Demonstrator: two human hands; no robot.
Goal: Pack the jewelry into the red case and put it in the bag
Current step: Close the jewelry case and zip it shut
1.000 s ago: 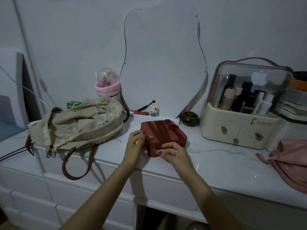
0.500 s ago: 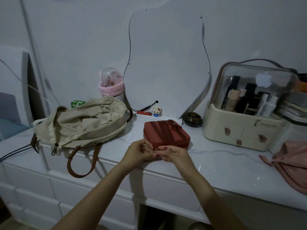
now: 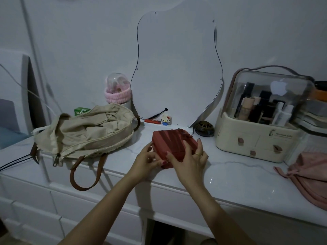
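The red case [image 3: 170,140] lies closed on the white marble-look dresser top [image 3: 230,175], near its front edge. My right hand [image 3: 192,159] rests spread over the case's near right part, a ring on one finger. My left hand [image 3: 147,160] is at the case's near left corner, its fingertips pinched at the small metal zipper pull [image 3: 166,161]. The beige bag [image 3: 88,131] lies slumped to the left of the case, with brown straps hanging over the front edge. No loose jewelry is visible.
A wavy mirror [image 3: 177,68] leans on the wall behind the case. A cream cosmetics organizer [image 3: 258,138] stands at the right, a dark round object [image 3: 203,129] beside it. Pink cloth [image 3: 307,175] lies at the far right. A small toy figure [image 3: 166,120] and pink-banded container [image 3: 117,92] are at the back.
Both hands were pinched together at the case's front corner. My right hand has since spread over the lid, while my left stays at the zipper pull.
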